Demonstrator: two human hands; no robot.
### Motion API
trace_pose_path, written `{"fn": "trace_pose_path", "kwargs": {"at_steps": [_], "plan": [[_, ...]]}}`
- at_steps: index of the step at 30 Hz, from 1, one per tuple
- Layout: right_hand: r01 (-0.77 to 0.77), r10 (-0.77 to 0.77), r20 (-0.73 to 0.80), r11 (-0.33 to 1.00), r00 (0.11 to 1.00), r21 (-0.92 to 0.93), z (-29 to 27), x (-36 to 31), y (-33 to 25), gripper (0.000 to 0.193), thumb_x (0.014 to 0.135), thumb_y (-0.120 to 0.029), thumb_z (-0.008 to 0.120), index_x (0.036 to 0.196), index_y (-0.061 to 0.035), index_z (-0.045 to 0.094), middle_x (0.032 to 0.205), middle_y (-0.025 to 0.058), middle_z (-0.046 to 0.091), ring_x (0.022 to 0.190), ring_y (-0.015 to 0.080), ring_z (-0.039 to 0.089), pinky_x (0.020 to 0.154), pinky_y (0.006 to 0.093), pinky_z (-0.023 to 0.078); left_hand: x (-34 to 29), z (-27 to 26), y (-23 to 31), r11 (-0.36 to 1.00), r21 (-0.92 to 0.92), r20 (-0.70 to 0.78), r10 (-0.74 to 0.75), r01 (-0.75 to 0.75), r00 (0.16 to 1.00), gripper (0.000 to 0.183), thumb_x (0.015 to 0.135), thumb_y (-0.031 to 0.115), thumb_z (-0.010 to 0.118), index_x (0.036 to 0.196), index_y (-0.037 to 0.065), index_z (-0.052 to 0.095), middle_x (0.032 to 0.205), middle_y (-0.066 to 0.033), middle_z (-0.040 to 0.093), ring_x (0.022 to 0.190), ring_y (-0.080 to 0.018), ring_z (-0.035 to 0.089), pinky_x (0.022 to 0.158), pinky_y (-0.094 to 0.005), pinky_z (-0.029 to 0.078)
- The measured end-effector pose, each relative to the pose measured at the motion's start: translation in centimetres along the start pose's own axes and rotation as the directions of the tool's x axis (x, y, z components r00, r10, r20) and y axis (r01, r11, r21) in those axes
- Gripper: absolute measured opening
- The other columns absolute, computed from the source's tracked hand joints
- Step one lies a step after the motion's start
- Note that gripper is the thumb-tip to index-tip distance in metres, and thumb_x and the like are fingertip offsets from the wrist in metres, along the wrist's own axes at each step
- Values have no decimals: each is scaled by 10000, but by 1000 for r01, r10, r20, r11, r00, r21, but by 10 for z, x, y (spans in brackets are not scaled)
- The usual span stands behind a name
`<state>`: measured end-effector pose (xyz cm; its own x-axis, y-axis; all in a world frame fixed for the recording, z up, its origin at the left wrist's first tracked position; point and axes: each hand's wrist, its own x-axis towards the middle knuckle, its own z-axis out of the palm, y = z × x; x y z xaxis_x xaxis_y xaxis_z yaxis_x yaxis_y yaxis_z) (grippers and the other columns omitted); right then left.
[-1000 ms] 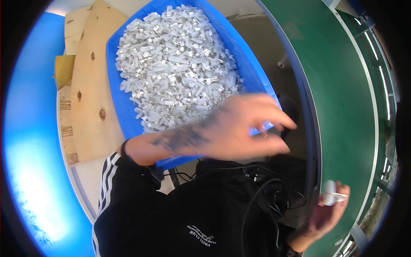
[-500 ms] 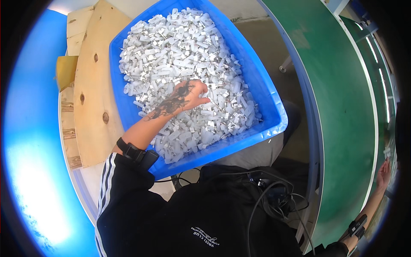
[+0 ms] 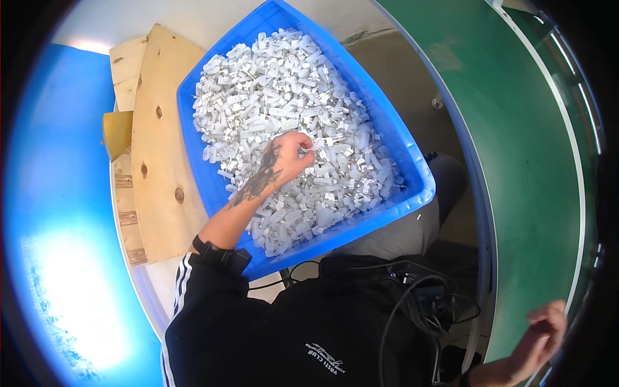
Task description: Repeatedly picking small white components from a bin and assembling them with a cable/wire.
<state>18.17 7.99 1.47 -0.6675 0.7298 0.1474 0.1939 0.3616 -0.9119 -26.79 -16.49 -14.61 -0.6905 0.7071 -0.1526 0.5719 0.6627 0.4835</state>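
My left hand [image 3: 291, 155] is over a blue plastic bin [image 3: 412, 193], in the middle of a heap of small whitish plastic pieces with thin metal pins [image 3: 284, 84]. Its thumb and fingertips pinch together at the heap's surface; what lies between them is too small to make out. At the lower right, my right hand [image 3: 541, 338] hovers by the outer edge of a green work surface [image 3: 522, 180]. Its fingers are loosely bent and apart from the thumb, slightly blurred, and nothing shows in them.
Left of the bin stand wooden boards [image 3: 161, 135] and a bright blue surface [image 3: 71, 193]. A yellow piece [image 3: 118, 135] sticks out at the boards' edge. Black cables [image 3: 412, 290] hang near my body. A white rail [image 3: 574, 135] runs along the green surface's far side.
My right hand has come back from the far right edge, where a small white piece showed at its fingertips, toward my body. My left hand's fingers have closed into a pinch.
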Motion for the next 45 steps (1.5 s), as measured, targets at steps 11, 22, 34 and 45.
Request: {"fn": "trace_pose_path", "kwargs": {"at_steps": [11, 22, 34, 45], "plan": [[281, -244, 335, 957, 910, -65, 186, 46, -8, 547, 727, -76, 735, 1237, -63, 537, 1091, 153, 574, 966, 332, 593, 798, 395, 509, -75, -23, 121, 668, -728, -69, 150, -153, 986, 137, 760, -48, 675, 887, -8, 642, 901, -73, 606, 712, -108, 607, 597, -205, 497], [273, -287, 25, 932, 958, 237, 152, 18, 0, 183, 728, 75, 690, 899, 17, 659, 845, 121, 640, 681, 181, 647, 574, 263, 518, -97, -40, 196, 628, -613, 27, 623, -479, 782, 138, 764, -18, 693, 892, 12, 649, 842, -89, 620, 693, -150, 604, 570, -251, 480], [-115, 51, 104, 354, 993, 928, 145, -8, 35, 131, 830, 1, 667, 946, 29, 614, 939, 144, 603, 790, 179, 631, 705, 287, 537, -89, -15, 237, 500, -689, -78, 669, -525, 739, 369, 665, 140, 850, 966, 20, 674, 839, -78, 604, 652, -121, 524, 564, -237, 422], [-195, 135, 159, 324, 978, 926, 144, -18, 37, 105, 814, -19, 679, 896, 27, 634, 847, 96, 583, 774, 180, 565, 683, 285, 463, -88, 2, 243, 432, -639, -200, 706, -637, 680, 328, 605, -11, 794, 918, 48, 720, 788, -38, 584, 630, -114, 559, 518, -220, 438]]}}
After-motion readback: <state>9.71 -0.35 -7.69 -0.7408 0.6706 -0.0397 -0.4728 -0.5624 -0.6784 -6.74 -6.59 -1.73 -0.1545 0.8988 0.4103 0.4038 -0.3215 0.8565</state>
